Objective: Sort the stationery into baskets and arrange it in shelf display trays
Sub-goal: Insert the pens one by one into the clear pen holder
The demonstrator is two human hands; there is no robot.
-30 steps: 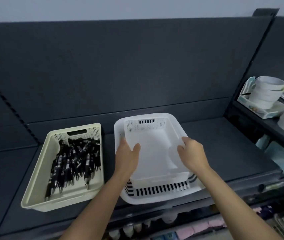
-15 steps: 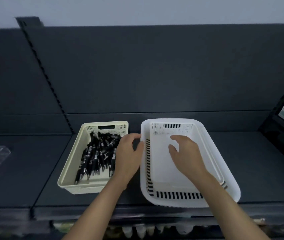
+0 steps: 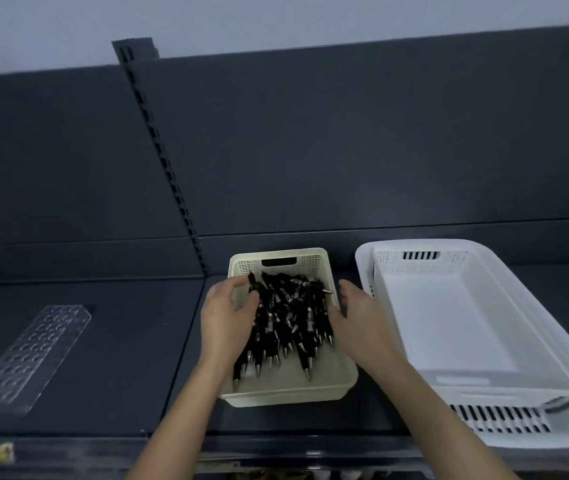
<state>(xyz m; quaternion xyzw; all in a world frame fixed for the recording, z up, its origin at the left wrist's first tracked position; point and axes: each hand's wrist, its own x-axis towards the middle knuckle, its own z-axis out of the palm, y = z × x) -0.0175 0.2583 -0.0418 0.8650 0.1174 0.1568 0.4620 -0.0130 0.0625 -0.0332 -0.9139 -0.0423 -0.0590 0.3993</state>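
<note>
At the front of a dark shelf (image 3: 137,375), a cream basket (image 3: 286,398) holding a heap of black pens (image 3: 290,317) sits between two bare hands. The left hand (image 3: 227,317) lies on the heap with fingers curled, though whether it grips a pen cannot be told; the right hand (image 3: 362,317), fingers nearly straight and holding nothing, is beside the basket's right wall. Just right stand two nested white baskets (image 3: 518,420), and well left lies a clear perforated tray (image 3: 30,355).

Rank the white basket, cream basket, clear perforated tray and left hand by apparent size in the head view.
1. white basket, clearly largest.
2. cream basket, holding pens.
3. clear perforated tray.
4. left hand, only slightly smaller-looking than the tray; it is nearer the camera, so that order is unsure.
</note>
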